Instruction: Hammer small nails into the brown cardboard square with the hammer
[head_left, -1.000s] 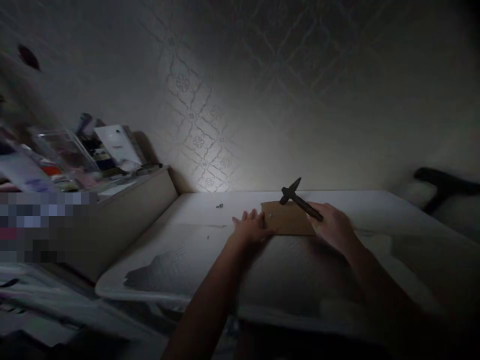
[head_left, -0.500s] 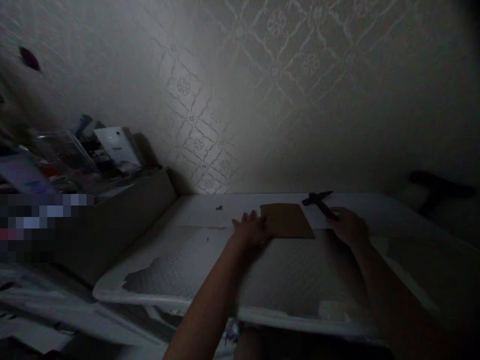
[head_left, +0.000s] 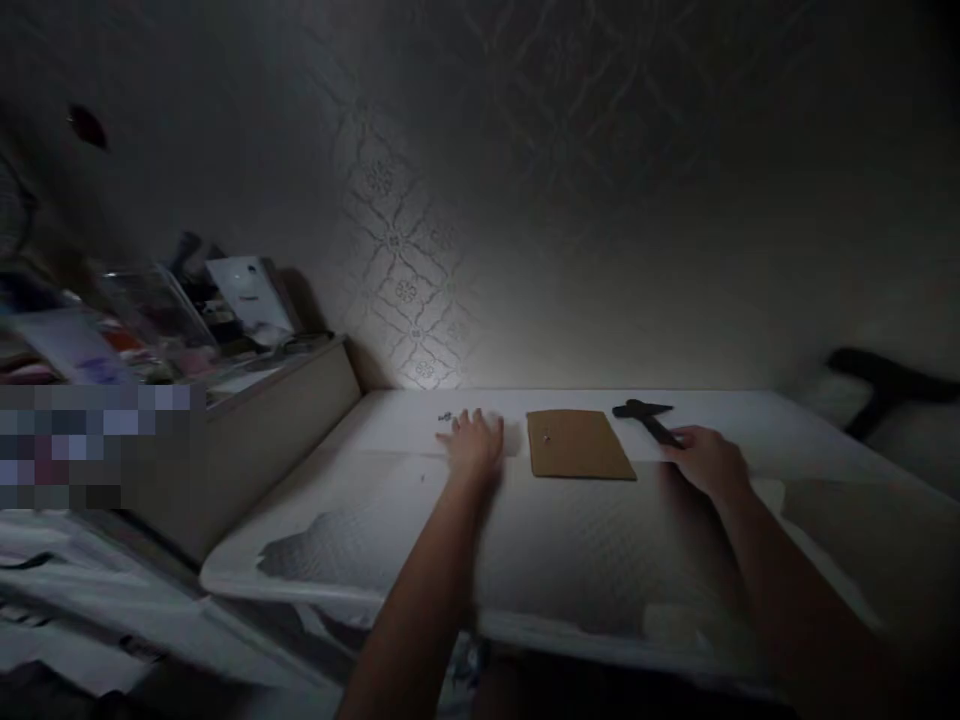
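Hammer (head_left: 646, 417) lies flat on the white desk (head_left: 570, 540), just right of the brown board (head_left: 579, 445), head pointing left, handle running back toward the right hand (head_left: 709, 462). Right hand rests on the handle end; too dark to tell if the fingers are wrapped round it or only lying on it, so grip state unknown. Left hand (head_left: 474, 442) is flat on the desk left of the board, fingers spread and loose, holding nothing, close to a few small dark bits (head_left: 445, 416) that look like nails or screws, too small to confirm. A tiny speck shows on the board near its left edge (head_left: 547, 437), possibly a nail, can't say. Board sits square between the two hands, touching neither. Cluttered shelf (head_left: 277, 380) to the left is well apart, wall (head_left: 480, 200) right behind the desk. Judgement on doing this well: pinch one small piece cleanly with fingertips, not a sweep, since they're tiny and the light is poor. Keep the hammer flat and parked until the left hand is set; it sits near the far edge, so don't nudge it. Keep the board from sliding when the left hand comes back to it. Main risk is dropping a piece on the pale desk where it's hard to spot.
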